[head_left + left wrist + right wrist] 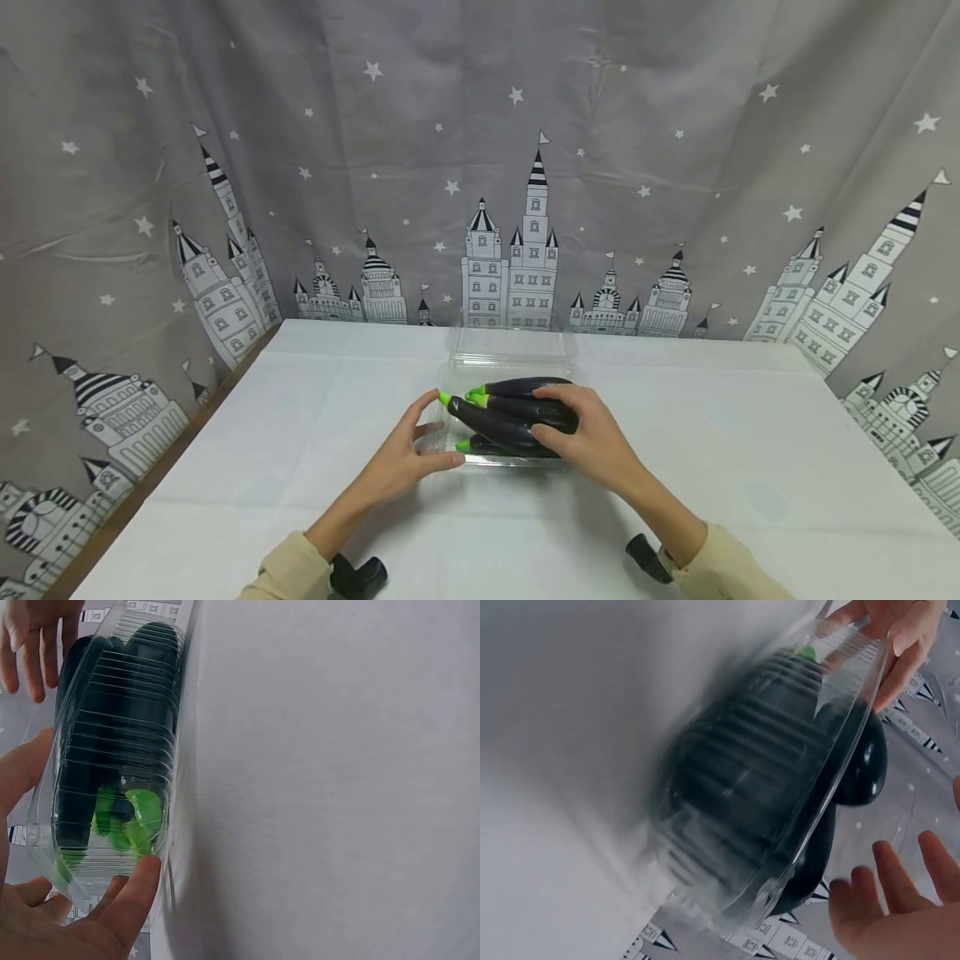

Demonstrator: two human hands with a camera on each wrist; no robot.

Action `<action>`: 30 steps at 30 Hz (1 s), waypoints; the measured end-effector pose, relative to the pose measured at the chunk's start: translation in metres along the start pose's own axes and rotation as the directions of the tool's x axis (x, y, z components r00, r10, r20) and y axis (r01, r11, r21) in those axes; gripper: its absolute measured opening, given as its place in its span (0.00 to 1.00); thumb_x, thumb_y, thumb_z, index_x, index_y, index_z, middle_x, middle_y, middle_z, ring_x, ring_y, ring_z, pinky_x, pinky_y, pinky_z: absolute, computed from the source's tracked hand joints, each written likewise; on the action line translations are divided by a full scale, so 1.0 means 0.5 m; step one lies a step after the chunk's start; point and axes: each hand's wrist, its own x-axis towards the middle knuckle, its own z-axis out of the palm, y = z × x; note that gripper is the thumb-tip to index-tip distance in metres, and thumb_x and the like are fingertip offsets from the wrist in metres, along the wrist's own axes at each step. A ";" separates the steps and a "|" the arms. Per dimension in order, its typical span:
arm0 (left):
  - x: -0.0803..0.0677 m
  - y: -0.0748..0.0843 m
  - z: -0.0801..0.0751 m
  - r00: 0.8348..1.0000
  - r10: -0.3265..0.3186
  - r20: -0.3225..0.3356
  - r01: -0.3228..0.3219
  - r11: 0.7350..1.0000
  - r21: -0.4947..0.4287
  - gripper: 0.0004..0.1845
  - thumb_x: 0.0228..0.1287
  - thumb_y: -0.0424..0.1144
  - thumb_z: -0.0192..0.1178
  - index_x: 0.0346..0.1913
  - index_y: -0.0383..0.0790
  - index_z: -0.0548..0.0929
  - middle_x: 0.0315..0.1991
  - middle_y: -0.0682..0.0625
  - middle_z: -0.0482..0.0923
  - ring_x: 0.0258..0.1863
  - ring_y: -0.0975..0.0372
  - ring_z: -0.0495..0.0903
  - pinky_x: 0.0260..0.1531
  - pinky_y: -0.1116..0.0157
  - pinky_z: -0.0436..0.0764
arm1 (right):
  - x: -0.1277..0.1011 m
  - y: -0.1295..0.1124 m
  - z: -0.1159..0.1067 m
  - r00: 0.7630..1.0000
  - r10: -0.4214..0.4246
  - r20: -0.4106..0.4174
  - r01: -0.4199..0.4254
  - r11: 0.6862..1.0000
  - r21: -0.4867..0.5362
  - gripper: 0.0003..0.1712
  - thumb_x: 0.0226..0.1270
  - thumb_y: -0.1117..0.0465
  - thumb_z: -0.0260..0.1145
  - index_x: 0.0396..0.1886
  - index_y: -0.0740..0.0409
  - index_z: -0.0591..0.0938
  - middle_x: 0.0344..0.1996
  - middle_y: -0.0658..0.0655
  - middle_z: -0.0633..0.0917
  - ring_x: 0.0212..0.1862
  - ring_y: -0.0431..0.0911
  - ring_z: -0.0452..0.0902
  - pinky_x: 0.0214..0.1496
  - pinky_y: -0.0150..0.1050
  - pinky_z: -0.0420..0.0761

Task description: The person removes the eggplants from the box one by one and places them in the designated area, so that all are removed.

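Head overlooks; wrists close on clear box [513, 367] (shared).

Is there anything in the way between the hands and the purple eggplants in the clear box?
Nothing visible. The right hand already rests on the eggplants from above. The left hand touches the clear box at its stem end; only that box's thin wall lies between its fingers and the eggplants.
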 end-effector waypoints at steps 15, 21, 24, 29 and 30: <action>-0.002 0.004 0.002 1.000 -0.010 0.008 0.010 1.000 -0.013 0.53 0.56 0.41 0.74 0.78 0.45 0.49 0.75 0.33 0.49 0.70 0.39 0.61 0.54 0.46 0.77 | 0.040 -0.023 0.061 0.986 -0.108 0.125 0.115 0.992 -0.050 0.22 0.59 0.63 0.72 0.54 0.61 0.83 0.50 0.57 0.84 0.51 0.50 0.79 0.53 0.51 0.79; -0.001 0.003 0.004 1.000 -0.017 0.006 0.017 1.000 -0.001 0.54 0.56 0.42 0.74 0.78 0.46 0.49 0.74 0.33 0.53 0.70 0.40 0.61 0.55 0.46 0.77 | 0.051 -0.023 0.071 0.984 -0.095 0.153 0.113 0.987 -0.112 0.22 0.59 0.62 0.72 0.54 0.60 0.83 0.50 0.57 0.84 0.49 0.49 0.80 0.52 0.48 0.80; -0.001 0.003 0.004 1.000 -0.019 0.004 0.019 1.000 -0.006 0.54 0.57 0.41 0.73 0.79 0.45 0.49 0.74 0.33 0.52 0.70 0.40 0.61 0.55 0.46 0.76 | 0.056 -0.024 0.075 0.980 -0.079 0.182 0.106 0.984 -0.146 0.22 0.60 0.62 0.72 0.55 0.60 0.83 0.51 0.58 0.84 0.50 0.50 0.80 0.52 0.49 0.79; -0.001 0.002 0.003 1.000 -0.019 0.007 0.019 1.000 -0.017 0.53 0.57 0.39 0.73 0.79 0.45 0.48 0.74 0.32 0.52 0.70 0.39 0.60 0.55 0.47 0.77 | 0.065 -0.024 0.085 0.972 -0.057 0.227 0.108 0.971 -0.216 0.22 0.60 0.62 0.72 0.56 0.59 0.83 0.52 0.58 0.84 0.53 0.52 0.78 0.55 0.52 0.77; -0.002 0.002 0.003 1.000 -0.017 0.008 0.017 1.000 -0.020 0.53 0.57 0.39 0.73 0.79 0.44 0.48 0.74 0.32 0.51 0.70 0.39 0.60 0.55 0.47 0.77 | 0.066 -0.025 0.087 0.972 -0.053 0.231 0.107 0.968 -0.225 0.22 0.60 0.62 0.72 0.56 0.58 0.83 0.52 0.57 0.84 0.53 0.52 0.77 0.55 0.52 0.76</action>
